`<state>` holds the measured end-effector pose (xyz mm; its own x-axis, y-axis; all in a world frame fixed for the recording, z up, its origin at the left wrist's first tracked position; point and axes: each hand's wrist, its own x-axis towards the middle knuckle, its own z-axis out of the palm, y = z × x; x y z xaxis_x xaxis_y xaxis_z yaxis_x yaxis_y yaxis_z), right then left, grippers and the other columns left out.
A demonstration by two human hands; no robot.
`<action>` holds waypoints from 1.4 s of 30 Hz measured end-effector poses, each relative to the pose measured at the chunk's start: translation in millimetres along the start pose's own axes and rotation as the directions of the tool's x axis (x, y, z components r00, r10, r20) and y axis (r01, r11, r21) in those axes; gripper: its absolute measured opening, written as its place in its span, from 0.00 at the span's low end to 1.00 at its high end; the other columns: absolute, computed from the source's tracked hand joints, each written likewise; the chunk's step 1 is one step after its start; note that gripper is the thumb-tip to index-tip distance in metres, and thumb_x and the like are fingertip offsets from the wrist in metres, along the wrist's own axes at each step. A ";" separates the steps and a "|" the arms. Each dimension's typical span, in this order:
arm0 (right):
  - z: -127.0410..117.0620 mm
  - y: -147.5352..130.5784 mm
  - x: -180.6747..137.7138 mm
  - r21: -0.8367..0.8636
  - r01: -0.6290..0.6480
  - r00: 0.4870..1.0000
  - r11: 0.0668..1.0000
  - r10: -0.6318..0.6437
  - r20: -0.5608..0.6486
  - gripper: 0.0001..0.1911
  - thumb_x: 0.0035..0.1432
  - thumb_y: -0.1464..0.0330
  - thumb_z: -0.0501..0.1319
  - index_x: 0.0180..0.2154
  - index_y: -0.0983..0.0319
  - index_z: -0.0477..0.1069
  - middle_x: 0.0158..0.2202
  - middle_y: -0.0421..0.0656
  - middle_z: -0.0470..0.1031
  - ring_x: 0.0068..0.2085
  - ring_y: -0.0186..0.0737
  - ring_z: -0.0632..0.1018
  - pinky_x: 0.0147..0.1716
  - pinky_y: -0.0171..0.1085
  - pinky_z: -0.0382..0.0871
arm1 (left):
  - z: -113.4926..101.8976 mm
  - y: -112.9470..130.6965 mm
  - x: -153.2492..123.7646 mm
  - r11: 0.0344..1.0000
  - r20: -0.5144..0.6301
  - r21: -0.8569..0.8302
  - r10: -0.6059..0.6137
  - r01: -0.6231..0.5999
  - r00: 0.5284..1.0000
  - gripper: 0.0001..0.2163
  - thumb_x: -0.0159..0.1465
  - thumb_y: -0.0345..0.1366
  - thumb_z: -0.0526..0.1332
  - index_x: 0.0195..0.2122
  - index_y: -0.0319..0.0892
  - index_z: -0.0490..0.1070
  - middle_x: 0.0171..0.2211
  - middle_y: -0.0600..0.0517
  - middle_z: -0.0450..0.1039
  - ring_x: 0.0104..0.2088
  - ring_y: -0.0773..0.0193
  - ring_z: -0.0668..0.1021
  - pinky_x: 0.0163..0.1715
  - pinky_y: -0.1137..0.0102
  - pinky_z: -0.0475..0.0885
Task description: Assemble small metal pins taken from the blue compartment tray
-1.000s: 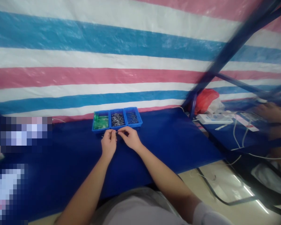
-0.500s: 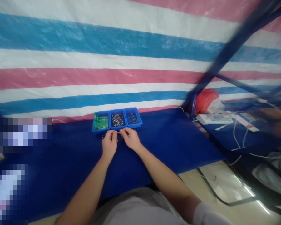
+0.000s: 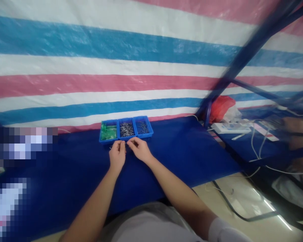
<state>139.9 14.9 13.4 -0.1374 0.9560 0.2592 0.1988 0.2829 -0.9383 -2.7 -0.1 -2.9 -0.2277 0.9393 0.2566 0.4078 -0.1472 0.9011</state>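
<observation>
Blue plastic bins point(image 3: 143, 136) near worktop's point(image 3: 181, 144) back edge; left hand point(image 3: 117, 155) and right hand point(image 3: 140, 148) pinching slim rod point(image 3: 126, 143), perhaps metal; slack pinch could drop it.

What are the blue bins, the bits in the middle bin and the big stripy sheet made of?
The bins look like smooth plastic: even blue, thin walls. The bits are probably metal, silvery-grey with bright glints. The sheet seems to be plastic, creased with soft shiny patches, though coated cloth is possible.
</observation>
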 end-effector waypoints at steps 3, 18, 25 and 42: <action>-0.6 -0.4 0.4 0.008 0.032 0.999 0.999 -0.032 -0.008 0.09 0.62 0.61 0.63 0.39 0.59 0.76 0.37 0.42 0.80 0.37 0.39 0.79 0.39 0.36 0.72 | 0.2 -0.3 0.0 1.000 -0.010 0.001 -0.008 0.008 1.000 0.15 0.69 0.50 0.55 0.35 0.44 0.70 0.21 0.56 0.69 0.22 0.66 0.73 0.26 0.72 0.68; -2.5 -0.5 0.8 -0.057 -0.121 0.992 0.991 0.118 -0.050 0.23 0.66 0.53 0.56 0.26 0.61 0.72 0.23 0.40 0.75 0.25 0.35 0.76 0.30 0.33 0.67 | 1.4 -2.6 -1.4 0.999 0.064 -0.017 0.032 -0.031 0.997 0.14 0.67 0.49 0.57 0.39 0.43 0.72 0.23 0.55 0.72 0.23 0.66 0.74 0.28 0.72 0.68; -1.0 4.8 5.8 0.149 -0.204 0.978 0.967 0.209 -0.018 0.24 0.64 0.50 0.57 0.26 0.62 0.72 0.22 0.40 0.74 0.25 0.35 0.75 0.28 0.33 0.68 | 2.3 -4.3 -1.0 0.998 0.076 -0.027 0.054 -0.052 0.996 0.13 0.67 0.48 0.58 0.41 0.43 0.74 0.24 0.55 0.73 0.23 0.67 0.74 0.28 0.72 0.69; -2.1 -2.3 0.2 0.016 -0.036 0.999 0.999 0.036 0.022 0.13 0.64 0.60 0.60 0.32 0.61 0.75 0.30 0.40 0.79 0.32 0.37 0.78 0.35 0.34 0.70 | 0.6 -5.3 -0.7 1.000 0.033 0.008 0.028 -0.028 0.999 0.15 0.68 0.49 0.55 0.38 0.43 0.73 0.22 0.56 0.71 0.23 0.66 0.74 0.27 0.72 0.68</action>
<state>141.4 14.6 16.1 -0.1515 0.9636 0.2202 0.1879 0.2468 -0.9507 -4.2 0.2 -8.0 -0.1870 0.9446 0.2699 0.4214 -0.1711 0.8906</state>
